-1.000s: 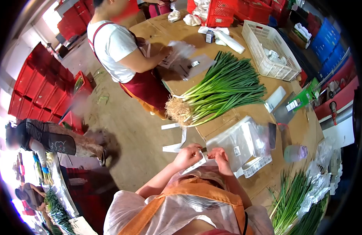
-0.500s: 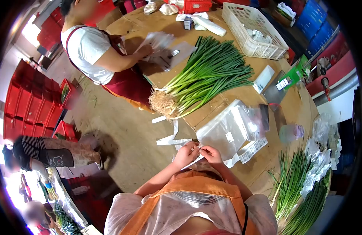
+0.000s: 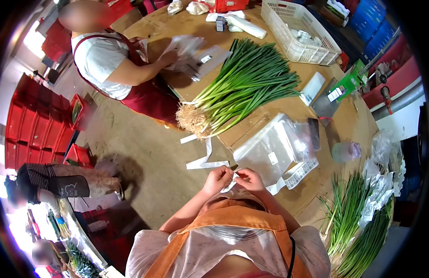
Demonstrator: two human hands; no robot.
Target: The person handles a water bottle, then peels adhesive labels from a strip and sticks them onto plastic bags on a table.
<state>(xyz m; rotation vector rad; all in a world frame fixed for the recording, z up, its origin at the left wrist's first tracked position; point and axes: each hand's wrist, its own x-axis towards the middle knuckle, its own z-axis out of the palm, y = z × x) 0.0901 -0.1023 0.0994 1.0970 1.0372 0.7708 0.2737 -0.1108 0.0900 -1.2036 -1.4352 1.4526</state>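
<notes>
Both hands are close together at the near table edge, in front of my orange apron. My left hand is closed on a white label strip, part of which hangs below the fingers. My right hand pinches at the same strip, its fingertips nearly touching the left ones. Just beyond them lies a stack of clear plastic bags with a small printed label on it. A roll of printed labels sits right of the hands. Farther off rests a large bunch of green onions, roots toward the left.
A co-worker handles plastic bags across the table. A white crate stands at the back, a bottle at the right. More greens lie at the lower right. Another person bends at the left.
The view has shifted, so the table's things appear farther left and higher. My hands have drawn together, and the label strip now hangs below the fingers.
</notes>
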